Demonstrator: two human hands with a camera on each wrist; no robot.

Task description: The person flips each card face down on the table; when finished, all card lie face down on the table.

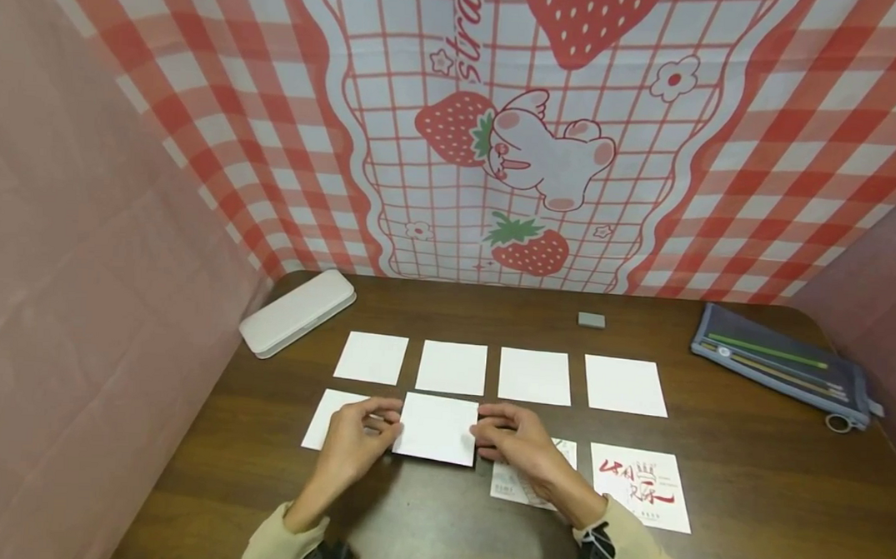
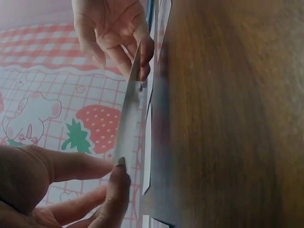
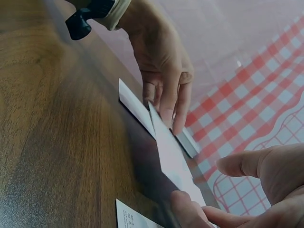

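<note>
A blank white card (image 1: 436, 429) is raised a little above the table, tilted, between my two hands. My left hand (image 1: 358, 438) pinches its left edge; the thumb and a finger meet on it in the left wrist view. At the opposite edge, my right hand (image 1: 519, 441) holds the card with its fingertips. Under the left hand lies another blank card (image 1: 324, 420), partly hidden. Below my right hand is a printed card (image 1: 512, 482), mostly covered, and right of it lies a card with red lettering (image 1: 642, 488).
Behind the hands runs a row of blank cards (image 1: 452, 367). A white case (image 1: 299, 313) lies at the back left, a small grey block (image 1: 591, 320) at the back, and a blue mesh pouch (image 1: 782, 365) with pencils at the right. A checked strawberry cloth (image 1: 529, 150) hangs behind the table.
</note>
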